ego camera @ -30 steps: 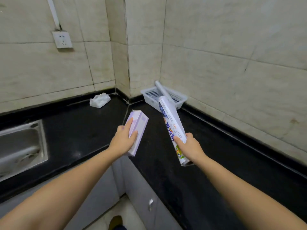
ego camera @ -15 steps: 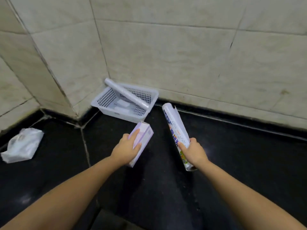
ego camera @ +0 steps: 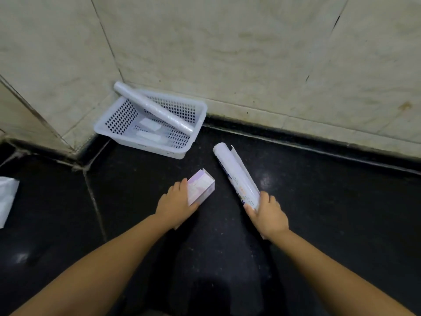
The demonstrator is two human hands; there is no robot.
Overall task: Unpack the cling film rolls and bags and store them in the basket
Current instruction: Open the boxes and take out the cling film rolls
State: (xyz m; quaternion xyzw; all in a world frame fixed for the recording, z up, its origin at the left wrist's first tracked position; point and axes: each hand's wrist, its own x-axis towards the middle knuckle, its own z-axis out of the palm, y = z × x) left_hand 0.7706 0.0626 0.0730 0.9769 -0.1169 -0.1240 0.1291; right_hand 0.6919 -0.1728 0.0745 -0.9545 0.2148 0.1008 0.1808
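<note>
My left hand [ego camera: 175,205] grips the box [ego camera: 200,188] at its near end, fingers curled over the top, thumb side hidden. My right hand [ego camera: 268,215] closes around the near end of the wrapped roll [ego camera: 237,174], which points away toward the basket [ego camera: 145,145]. Both things are low over the black counter [ego camera: 330,201]. In the basket one bare roll [ego camera: 152,108] leans across the rim, by the tiled wall [ego camera: 250,53].
</note>
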